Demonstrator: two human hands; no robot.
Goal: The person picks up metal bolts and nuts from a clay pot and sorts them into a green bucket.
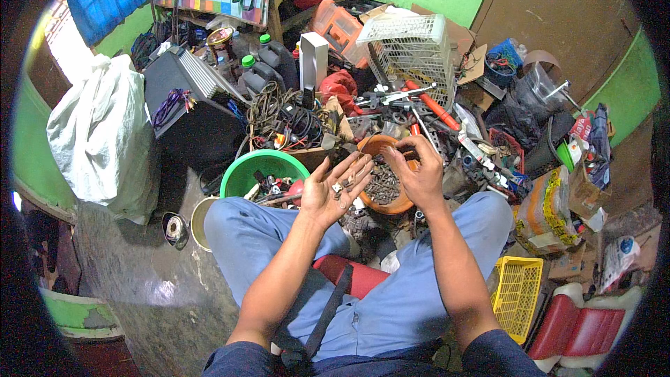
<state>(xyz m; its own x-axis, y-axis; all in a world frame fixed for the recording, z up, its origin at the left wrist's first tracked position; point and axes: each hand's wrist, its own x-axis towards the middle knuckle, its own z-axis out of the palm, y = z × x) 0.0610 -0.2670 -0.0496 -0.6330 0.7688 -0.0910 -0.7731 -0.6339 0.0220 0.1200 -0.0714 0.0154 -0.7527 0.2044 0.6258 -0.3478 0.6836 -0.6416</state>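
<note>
My left hand (335,191) is palm up with its fingers spread, and several small metal parts (341,187) rest on the palm and fingers. To its right, my right hand (421,173) has thumb and forefinger bent close together; whether something small sits between them cannot be made out. Below both hands stands an orange-brown bowl (366,204) with many small screws or bolts (382,186) inside. Left of my left hand, a green plastic basin (230,180) holds mixed small parts, partly hidden by my knee.
Tangled cables (277,110) lie beyond the basin. Behind the bowl are a red-handled tool (432,104) and a white wire basket (434,63). A white sack (99,141) stands left, a yellow plastic crate (518,293) right. A roll of tape (175,228) sits on the floor.
</note>
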